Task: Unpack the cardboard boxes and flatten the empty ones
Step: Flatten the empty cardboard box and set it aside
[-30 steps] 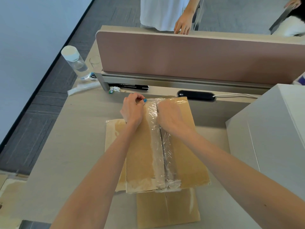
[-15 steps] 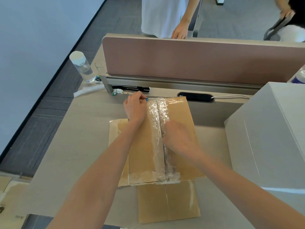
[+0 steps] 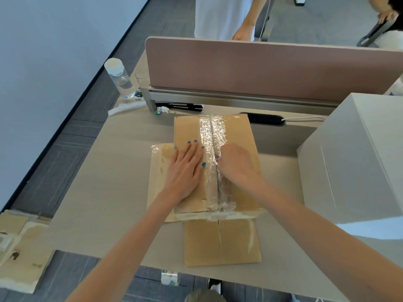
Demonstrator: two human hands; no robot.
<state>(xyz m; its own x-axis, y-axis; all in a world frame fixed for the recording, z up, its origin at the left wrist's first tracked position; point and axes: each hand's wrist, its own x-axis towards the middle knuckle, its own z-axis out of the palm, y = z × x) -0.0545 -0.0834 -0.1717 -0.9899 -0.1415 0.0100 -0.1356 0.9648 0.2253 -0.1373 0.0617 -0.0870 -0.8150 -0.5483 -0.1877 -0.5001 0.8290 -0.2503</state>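
A brown cardboard box (image 3: 238,136) lies on the desk with clear tape (image 3: 211,131) running down its middle seam. My left hand (image 3: 185,168) presses flat on the box's left flap, fingers straight. Just right of the seam, my right hand (image 3: 237,166) has its fingers curled down at the tape; what the fingertips hold is hidden. A flattened cardboard piece (image 3: 222,245) sticks out from under the box toward me, and another flap (image 3: 159,162) shows at the left.
A large white box (image 3: 357,162) stands at the right. A pink divider panel (image 3: 272,66) closes the desk's far side, with pens (image 3: 181,105) and a black cable port (image 3: 266,119) below it. A water bottle (image 3: 120,78) stands far left. Flattened cardboard (image 3: 19,253) lies on the floor. Other people stand behind the divider.
My left hand has come down from the box's far edge and now lies flat on the left flap. My right hand slid along the taped seam toward me.
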